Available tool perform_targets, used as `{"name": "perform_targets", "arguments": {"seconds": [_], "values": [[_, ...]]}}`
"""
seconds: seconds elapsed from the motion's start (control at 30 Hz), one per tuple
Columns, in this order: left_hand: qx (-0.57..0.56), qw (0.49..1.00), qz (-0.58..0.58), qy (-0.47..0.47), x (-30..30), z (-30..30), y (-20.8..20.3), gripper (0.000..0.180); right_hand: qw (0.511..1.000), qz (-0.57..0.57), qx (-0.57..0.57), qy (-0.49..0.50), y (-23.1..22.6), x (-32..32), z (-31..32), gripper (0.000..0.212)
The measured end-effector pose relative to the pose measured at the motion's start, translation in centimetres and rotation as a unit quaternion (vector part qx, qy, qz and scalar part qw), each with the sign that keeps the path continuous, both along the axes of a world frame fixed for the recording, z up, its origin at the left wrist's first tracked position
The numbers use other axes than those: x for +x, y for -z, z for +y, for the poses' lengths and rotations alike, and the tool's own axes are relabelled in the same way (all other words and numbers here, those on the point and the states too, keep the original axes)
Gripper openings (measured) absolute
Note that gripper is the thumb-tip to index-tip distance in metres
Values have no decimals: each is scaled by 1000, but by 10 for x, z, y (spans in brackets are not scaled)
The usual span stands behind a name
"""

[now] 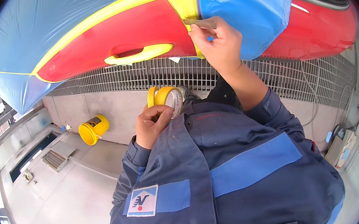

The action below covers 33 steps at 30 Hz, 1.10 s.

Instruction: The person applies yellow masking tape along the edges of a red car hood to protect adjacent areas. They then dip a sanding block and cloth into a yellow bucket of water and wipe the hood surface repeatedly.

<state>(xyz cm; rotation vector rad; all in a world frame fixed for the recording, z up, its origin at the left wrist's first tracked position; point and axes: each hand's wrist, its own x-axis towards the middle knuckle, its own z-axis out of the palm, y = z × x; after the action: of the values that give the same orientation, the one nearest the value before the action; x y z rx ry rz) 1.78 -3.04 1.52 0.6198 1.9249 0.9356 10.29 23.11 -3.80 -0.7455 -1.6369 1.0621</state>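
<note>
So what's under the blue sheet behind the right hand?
Red bodywork shows past the right edge of the blue sheet, and yellow tape borders its left. Beneath the sheet itself, everything is covered, so I can't tell.

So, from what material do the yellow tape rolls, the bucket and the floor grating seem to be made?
Tape rolls: matt paper or plastic, unclear; pale core looks like cardboard.
Bucket: likely plastic, smooth and evenly yellow.
Floor grating: probably metal, dull grey, judging by thin crossed bars.
</note>
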Motion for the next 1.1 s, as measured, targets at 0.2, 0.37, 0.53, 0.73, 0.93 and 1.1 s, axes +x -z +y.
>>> {"name": "perform_targets", "arguments": {"seconds": [0.2,0.37,0.53,0.73,0.93,1.1], "values": [[29,999,-21,-29,0,1,-1,17,977,29,-100,-186,-23,11,-6,7],[105,990,-37,-88,3,8,-3,24,851,-23,-302,-429,-52,24,-24,10],[165,969,10,-181,15,13,-13,26,839,-32,-323,-438,-64,7,-35,7],[256,905,65,-333,38,11,-25,32,810,-91,-222,-535,-69,-5,-31,18],[223,906,91,-348,76,-30,-23,30,602,-183,114,-768,-78,-19,-39,18],[139,931,107,-319,138,-44,-25,17,531,-142,152,-821,-91,-5,-64,17]]}}
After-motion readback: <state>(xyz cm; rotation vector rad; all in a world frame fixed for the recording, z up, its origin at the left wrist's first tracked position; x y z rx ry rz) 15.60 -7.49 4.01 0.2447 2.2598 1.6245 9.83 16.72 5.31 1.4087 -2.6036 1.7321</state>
